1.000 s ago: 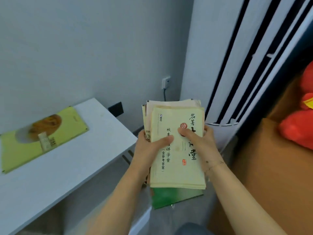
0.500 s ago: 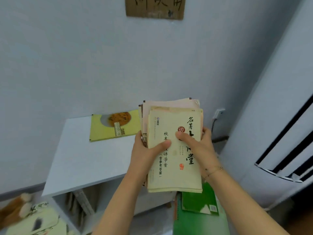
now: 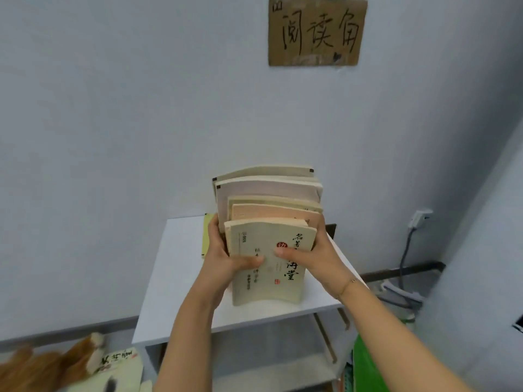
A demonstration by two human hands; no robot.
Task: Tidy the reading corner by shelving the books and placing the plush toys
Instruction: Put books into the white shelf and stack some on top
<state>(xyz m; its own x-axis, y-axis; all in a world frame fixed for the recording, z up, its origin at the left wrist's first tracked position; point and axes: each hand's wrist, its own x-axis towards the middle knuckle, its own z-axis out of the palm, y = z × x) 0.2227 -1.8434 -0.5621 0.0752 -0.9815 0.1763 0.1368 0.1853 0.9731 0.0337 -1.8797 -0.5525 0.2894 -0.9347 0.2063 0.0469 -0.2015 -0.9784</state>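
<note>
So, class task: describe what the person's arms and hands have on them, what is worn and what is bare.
Both forearms are bare, with no sleeves in view. The right hand has a thin, fine chain bracelet at the wrist. The left hand wears nothing visible: no ring, watch or glove.

Both our hands clamp the stack of books (image 3: 268,227) from either side.

Our left hand (image 3: 226,260) grips the stack's left edge, its thumb laid across the front cover and its fingers hidden behind. Our right hand (image 3: 314,254) grips the stack's right edge, thumb pointing left across the same cover, nearly meeting the left thumb. Both forearms reach up toward the stack from below, the left bare, the right wearing a thin bracelet (image 3: 349,282) at the wrist just below the stack's right edge.
</note>
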